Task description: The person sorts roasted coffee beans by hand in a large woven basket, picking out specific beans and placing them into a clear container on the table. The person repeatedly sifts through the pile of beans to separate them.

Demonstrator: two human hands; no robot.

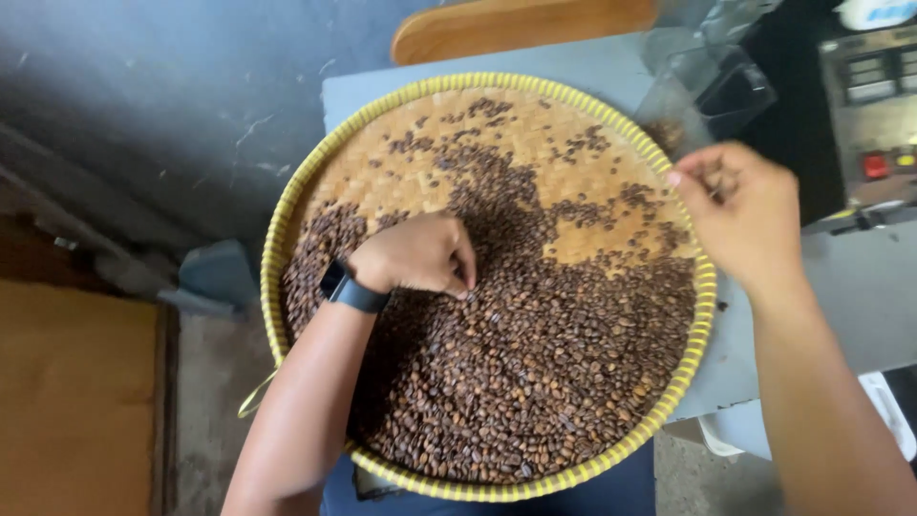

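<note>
Nearest the camera, the roasted coffee beans (535, 382) lie heaped thick across the lower half of the round woven tray (277, 239) with its yellow rim, and that's where the bulk of them sits, dark and glossy, thinning out toward the far side. Up the left forearm comes a dark wrist band (351, 290), and just past it the left hand (415, 256) is down in the pile near the middle of the tray, knuckles up, fingers (462, 272) curled in together and touching the beans; whether a bean is actually pinched there, I can't tell. Over on the right, the right hand (743, 215) hovers above the tray's far right edge, thumb and forefinger pressed together as if nipping something small, though what's between them is too tiny to make out. This reads as picking through the beans, one hand working the heap while the other lifts a pick clear. The next move, by my judgement, calls for a light touch: sift without shoving beans over the rim. Farther out, the bare weave shows with only scattered beans, the tray rests on a grey tabletop (573, 67), a clear plastic bag (707, 81) lies beyond the rim, and a grey machine with switches (874, 105) stands at far right.
</note>
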